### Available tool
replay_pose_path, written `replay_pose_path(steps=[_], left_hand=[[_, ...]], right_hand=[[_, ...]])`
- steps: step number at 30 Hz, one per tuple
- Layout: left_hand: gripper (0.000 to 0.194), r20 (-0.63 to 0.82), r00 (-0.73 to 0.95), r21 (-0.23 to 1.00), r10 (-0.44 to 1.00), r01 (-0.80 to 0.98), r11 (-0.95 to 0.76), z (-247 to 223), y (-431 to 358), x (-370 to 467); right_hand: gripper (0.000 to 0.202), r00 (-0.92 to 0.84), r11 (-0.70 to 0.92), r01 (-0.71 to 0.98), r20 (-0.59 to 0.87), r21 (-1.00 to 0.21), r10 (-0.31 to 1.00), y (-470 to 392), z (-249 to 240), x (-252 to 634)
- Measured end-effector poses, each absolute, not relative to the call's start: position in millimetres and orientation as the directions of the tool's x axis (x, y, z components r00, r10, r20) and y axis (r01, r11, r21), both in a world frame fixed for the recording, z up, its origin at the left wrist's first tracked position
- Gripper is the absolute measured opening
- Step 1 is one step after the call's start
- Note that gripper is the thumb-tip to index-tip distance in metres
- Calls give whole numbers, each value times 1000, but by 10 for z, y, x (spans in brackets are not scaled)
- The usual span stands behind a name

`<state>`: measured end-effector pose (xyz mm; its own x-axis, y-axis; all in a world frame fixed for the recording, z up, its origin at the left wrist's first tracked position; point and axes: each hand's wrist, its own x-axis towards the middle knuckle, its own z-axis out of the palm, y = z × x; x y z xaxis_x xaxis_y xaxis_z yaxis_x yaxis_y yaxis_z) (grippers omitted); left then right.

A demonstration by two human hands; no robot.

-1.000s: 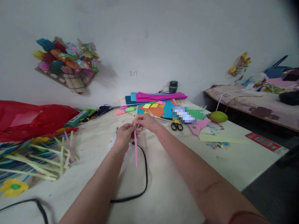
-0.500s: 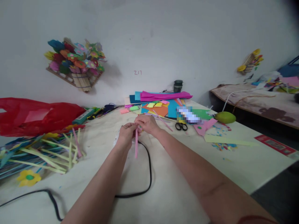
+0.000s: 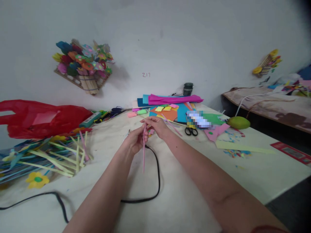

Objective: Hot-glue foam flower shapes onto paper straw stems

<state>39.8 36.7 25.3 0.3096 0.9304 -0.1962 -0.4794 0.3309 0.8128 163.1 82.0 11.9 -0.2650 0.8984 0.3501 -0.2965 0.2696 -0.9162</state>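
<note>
Over the middle of the table, my left hand (image 3: 135, 141) is closed around a narrow pink strip (image 3: 143, 158). The strip hangs down from the fingers, nearly edge-on. My right hand (image 3: 157, 126) pinches at the strip's upper end, its fingertips meeting those of my left hand. Between the hands shows a small pink petal-like piece (image 3: 151, 131), partly covered by the fingers; I cannot tell whether it is joined to the strip. A black cable (image 3: 159, 181) lies on the table below the hands.
Black-handled scissors (image 3: 191, 131), coloured sheets (image 3: 181, 112) and paper scraps (image 3: 236, 153) lie to the right, with a green-yellow fruit (image 3: 239, 122). On the left are pale yellow strips (image 3: 53, 158), a yellow flower (image 3: 37, 180) and a red bag (image 3: 48, 119).
The strip has turned from its flat face to nearly edge-on and hangs a little lower. The pink petal-like piece shows more between the hands. The whole view has shifted slightly.
</note>
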Motion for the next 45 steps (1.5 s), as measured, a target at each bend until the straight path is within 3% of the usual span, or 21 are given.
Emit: replay_pose_path(steps=[11,15,18,21,23,26,32,36,45], left_hand=[[5,-178,223,823,958,-500,269,215,378,440],[10,-192,235,837,953,-468,284,187,372,505],[7,-206,239,847,949,-442,295,184,359,552],[7,-216,255,853,943,-421,309,196,338,595],[6,-212,249,856,945,-420,302,210,320,625],[4,-224,218,855,950,-424,299,232,296,675],[4,-249,175,856,953,-420,301,250,264,764],[5,-257,162,868,953,-396,301,249,236,793],[6,-266,177,872,948,-374,315,260,209,811]], right_hand=[[29,-374,223,-211,289,-952,881,791,173,1759],[30,-239,260,-150,290,-954,927,884,174,1921],[26,-87,309,84,302,-947,949,977,154,2180],[19,90,368,475,460,-799,883,988,129,2594],[22,181,280,713,555,-642,812,930,101,2928],[35,178,182,883,667,-433,723,773,39,3433],[41,156,-101,987,608,-124,778,464,-85,4134],[39,125,-179,983,534,51,837,366,-160,4270],[33,75,-146,983,488,108,870,316,-251,4246]])
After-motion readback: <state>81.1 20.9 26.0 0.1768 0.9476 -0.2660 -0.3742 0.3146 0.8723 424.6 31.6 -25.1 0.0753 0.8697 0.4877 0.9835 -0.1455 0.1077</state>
